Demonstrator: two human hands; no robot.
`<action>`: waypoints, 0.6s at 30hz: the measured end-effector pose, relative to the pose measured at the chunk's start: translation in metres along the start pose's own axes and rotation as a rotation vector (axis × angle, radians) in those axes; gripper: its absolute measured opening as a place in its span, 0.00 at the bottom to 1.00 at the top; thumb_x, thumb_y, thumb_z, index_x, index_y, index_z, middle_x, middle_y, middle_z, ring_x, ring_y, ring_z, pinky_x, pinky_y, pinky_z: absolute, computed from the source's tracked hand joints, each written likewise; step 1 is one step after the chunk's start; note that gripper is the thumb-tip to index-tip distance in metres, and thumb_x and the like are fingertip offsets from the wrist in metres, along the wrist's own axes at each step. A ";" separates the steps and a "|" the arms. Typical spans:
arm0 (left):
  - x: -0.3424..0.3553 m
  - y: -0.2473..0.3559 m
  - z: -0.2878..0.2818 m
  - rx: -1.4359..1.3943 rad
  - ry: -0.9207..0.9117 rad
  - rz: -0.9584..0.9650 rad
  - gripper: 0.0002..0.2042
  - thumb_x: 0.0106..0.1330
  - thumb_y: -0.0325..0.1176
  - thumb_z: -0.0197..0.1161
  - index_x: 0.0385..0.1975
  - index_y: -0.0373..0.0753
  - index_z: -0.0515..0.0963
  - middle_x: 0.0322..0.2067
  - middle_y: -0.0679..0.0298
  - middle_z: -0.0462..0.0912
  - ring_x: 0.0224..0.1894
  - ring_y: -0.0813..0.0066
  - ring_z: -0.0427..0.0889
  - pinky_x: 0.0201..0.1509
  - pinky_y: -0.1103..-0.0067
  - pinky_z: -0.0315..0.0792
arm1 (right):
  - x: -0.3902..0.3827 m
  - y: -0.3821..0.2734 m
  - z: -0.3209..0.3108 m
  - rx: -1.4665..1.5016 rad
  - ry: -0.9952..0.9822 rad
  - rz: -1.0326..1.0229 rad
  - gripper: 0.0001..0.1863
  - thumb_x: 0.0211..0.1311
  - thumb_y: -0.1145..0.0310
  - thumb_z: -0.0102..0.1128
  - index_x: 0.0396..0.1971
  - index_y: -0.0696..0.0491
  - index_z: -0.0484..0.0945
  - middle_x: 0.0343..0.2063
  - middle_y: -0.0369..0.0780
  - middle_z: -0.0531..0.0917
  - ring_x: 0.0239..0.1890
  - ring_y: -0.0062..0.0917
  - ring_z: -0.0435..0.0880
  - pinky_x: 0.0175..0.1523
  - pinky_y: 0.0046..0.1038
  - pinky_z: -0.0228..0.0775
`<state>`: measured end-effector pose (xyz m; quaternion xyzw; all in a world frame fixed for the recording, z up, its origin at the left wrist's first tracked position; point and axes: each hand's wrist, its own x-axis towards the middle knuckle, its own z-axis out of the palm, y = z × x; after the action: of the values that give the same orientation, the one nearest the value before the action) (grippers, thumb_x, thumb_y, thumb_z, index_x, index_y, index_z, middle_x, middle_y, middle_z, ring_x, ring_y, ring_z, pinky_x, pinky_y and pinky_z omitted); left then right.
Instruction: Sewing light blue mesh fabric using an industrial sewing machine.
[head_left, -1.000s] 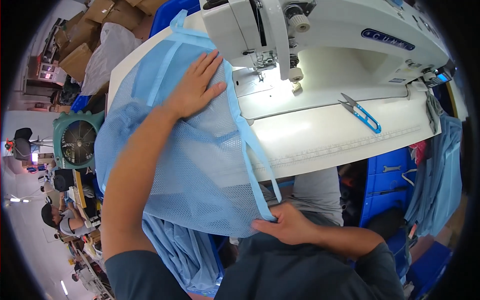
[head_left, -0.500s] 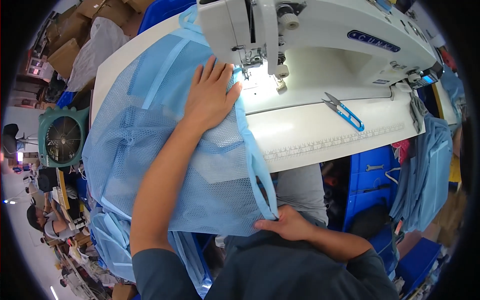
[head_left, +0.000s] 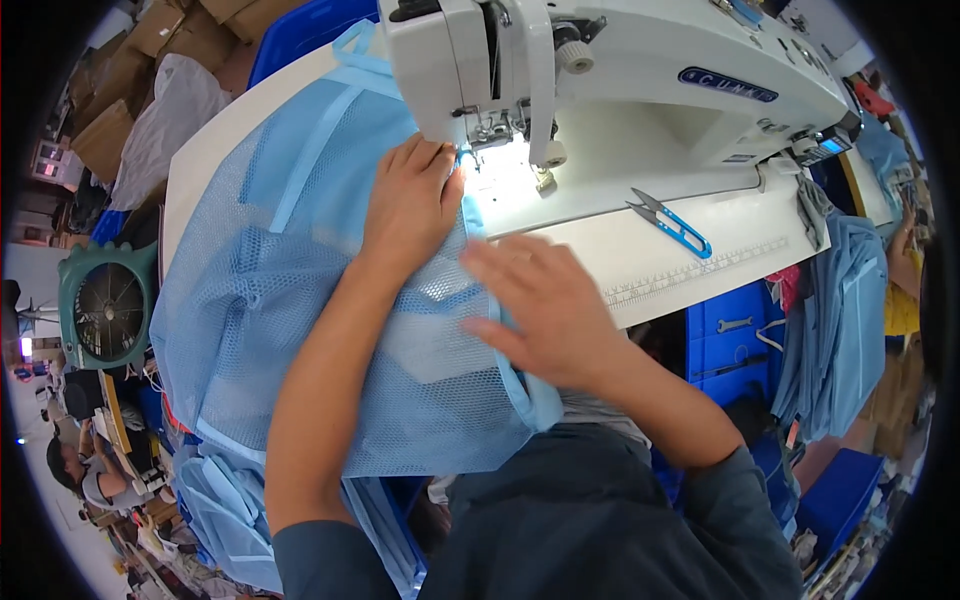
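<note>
A left hand [head_left: 405,215] rests on blue mesh fabric [head_left: 420,425] beside a sewing machine [head_left: 640,55], grip unclear; the blurred right hand [head_left: 548,318] spreads open

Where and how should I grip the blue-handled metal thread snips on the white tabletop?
Probably by the blue looped handle, the bare right hand approaching from the near right side: the snips lie flat, their parted metal blades pointing away and left.

Light-blue mesh fabric piece with solid light-blue edging [head_left: 300,280]: spread across the white tabletop [head_left: 600,250], rumpled at left, a loop at its far end. Edged right side reaches the white sewing machine's [head_left: 620,85] needle area; near portion overhangs.
</note>
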<state>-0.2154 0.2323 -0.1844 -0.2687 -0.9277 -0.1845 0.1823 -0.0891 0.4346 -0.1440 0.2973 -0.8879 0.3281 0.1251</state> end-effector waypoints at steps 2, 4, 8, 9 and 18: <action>-0.001 0.001 -0.003 -0.006 -0.013 -0.006 0.16 0.72 0.35 0.62 0.53 0.31 0.81 0.55 0.57 0.82 0.64 0.57 0.77 0.70 0.61 0.67 | -0.005 0.005 0.014 -0.116 -0.138 -0.067 0.26 0.65 0.59 0.69 0.58 0.60 0.80 0.61 0.42 0.80 0.62 0.36 0.76 0.63 0.38 0.69; -0.004 0.002 -0.003 0.022 0.011 -0.040 0.19 0.73 0.38 0.62 0.56 0.31 0.79 0.59 0.57 0.80 0.65 0.55 0.75 0.71 0.61 0.66 | -0.013 0.005 0.022 -0.182 -0.061 -0.055 0.28 0.66 0.57 0.68 0.61 0.58 0.78 0.64 0.41 0.77 0.66 0.38 0.74 0.66 0.39 0.65; -0.006 -0.001 -0.003 0.045 0.029 -0.143 0.21 0.73 0.40 0.62 0.59 0.32 0.78 0.63 0.58 0.78 0.68 0.55 0.73 0.72 0.61 0.65 | -0.005 0.007 0.018 -0.093 -0.095 0.026 0.28 0.66 0.59 0.68 0.61 0.59 0.78 0.65 0.41 0.77 0.65 0.39 0.74 0.65 0.40 0.64; -0.003 -0.005 -0.005 0.070 0.006 -0.144 0.21 0.73 0.40 0.62 0.60 0.33 0.78 0.65 0.58 0.76 0.70 0.55 0.71 0.72 0.61 0.64 | -0.001 0.007 0.017 -0.124 -0.120 0.018 0.28 0.66 0.59 0.68 0.62 0.59 0.77 0.65 0.42 0.76 0.66 0.38 0.74 0.66 0.41 0.64; 0.047 -0.031 0.014 -0.023 -0.127 -0.147 0.17 0.66 0.36 0.66 0.55 0.45 0.85 0.62 0.60 0.81 0.68 0.53 0.73 0.73 0.58 0.63 | 0.017 0.030 0.025 -0.213 -0.024 0.058 0.28 0.66 0.61 0.67 0.62 0.60 0.77 0.66 0.42 0.77 0.66 0.34 0.74 0.66 0.40 0.63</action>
<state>-0.2731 0.2343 -0.1833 -0.2131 -0.9524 -0.1906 0.1059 -0.1217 0.4290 -0.1709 0.2603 -0.9274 0.2317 0.1357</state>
